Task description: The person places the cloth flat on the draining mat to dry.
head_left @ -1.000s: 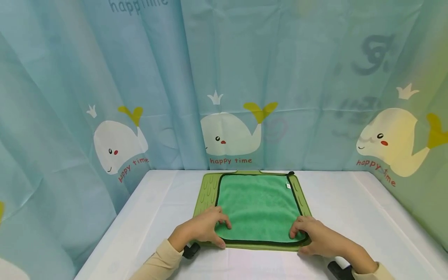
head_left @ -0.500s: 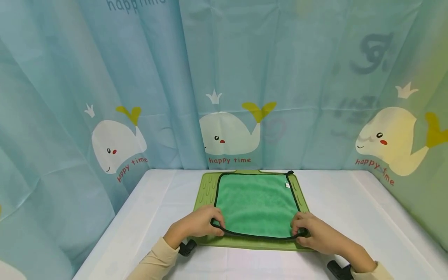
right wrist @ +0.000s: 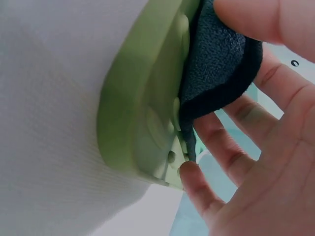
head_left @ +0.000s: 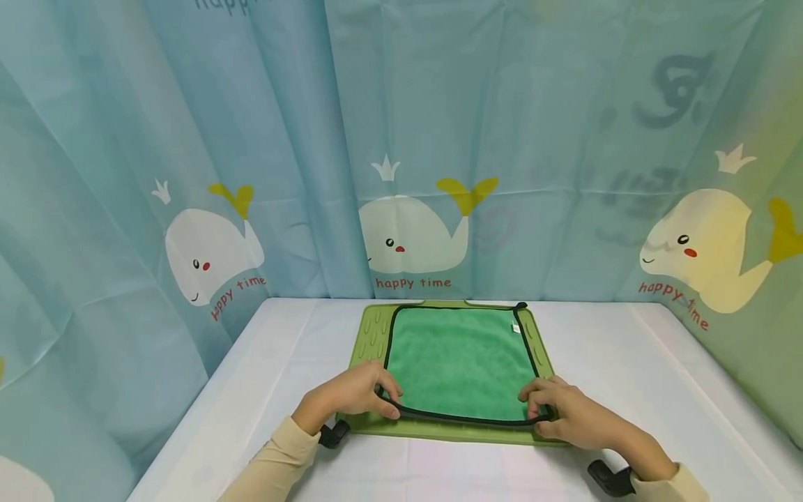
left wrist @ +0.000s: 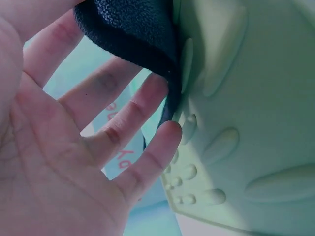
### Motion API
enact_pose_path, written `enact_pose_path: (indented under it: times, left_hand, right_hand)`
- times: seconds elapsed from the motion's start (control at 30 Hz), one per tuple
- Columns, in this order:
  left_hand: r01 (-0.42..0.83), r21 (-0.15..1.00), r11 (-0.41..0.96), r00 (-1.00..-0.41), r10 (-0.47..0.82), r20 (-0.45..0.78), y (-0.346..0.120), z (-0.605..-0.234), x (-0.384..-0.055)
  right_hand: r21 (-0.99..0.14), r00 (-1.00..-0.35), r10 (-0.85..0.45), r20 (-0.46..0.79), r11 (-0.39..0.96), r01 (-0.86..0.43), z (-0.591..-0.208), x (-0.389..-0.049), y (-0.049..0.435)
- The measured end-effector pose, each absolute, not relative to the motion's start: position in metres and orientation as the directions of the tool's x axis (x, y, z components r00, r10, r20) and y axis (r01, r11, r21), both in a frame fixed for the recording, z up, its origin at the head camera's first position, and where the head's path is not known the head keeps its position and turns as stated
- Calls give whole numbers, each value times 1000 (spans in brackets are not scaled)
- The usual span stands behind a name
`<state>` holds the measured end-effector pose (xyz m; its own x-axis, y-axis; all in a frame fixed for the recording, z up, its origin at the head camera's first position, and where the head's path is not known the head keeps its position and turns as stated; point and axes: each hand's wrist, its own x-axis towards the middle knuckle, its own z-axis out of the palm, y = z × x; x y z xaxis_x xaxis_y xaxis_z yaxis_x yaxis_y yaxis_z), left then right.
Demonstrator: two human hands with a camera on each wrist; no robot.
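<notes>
A square green towel (head_left: 458, 362) with black edging lies over a green board (head_left: 464, 434); its near edge is raised above the board. My left hand (head_left: 360, 390) pinches the towel's near left corner between thumb and fingers. At the near right corner, my right hand (head_left: 567, 415) pinches in the same way. Both wrist views show the dark grey underside, with the towel's corner (left wrist: 133, 27) folded up by the left hand and the other corner (right wrist: 216, 64) by the right. The remaining fingers are spread behind the cloth. A small white tag (head_left: 516, 328) shows near the far right corner.
The board has raised oval ridges and sits on a white-covered table (head_left: 301, 348). A blue curtain (head_left: 282, 153) with printed whales stands close behind the table's far edge and along both sides. Black wrist devices (head_left: 611, 480) sit at both wrists.
The hands were at the near corners with the towel flat. Both now pinch those corners, and the near edge has come up off the board, baring more of its front.
</notes>
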<state>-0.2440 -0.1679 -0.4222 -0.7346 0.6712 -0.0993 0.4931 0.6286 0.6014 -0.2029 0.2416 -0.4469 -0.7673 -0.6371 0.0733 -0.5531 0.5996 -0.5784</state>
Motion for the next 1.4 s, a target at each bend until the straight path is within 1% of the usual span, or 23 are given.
enact_pose_path:
  times: [0.17, 0.37, 0.47, 0.77, 1.1, 1.4]
  left_hand:
    - [490, 629, 603, -720, 687, -98, -169, -422, -245]
    - [444, 679, 584, -708, 693, -133, -171, -426, -244]
    - [446, 698, 561, -696, 707, -122, -172, -428, -245]
    - [452, 695, 559, -699, 706, -113, -173, -426, -245]
    - [453, 680, 577, -709, 695, -117, -176, -423, -245]
    - [432, 705, 562, -708, 696, -122, -176, -423, -246]
  right_hand:
    - [-586, -778, -628, 40, 616, -527, -446, -203, 243]
    - [-588, -784, -619, 29, 624, -515, -447, -203, 247]
    - [-595, -788, -615, 21, 626, -504, -446, -203, 248]
    - [-643, -791, -611, -18, 613, -459, -445, -203, 246]
    - [-626, -781, -624, -13, 615, -480, -444, -203, 245]
    - [-653, -781, -623, -29, 604, -457, -444, -202, 245]
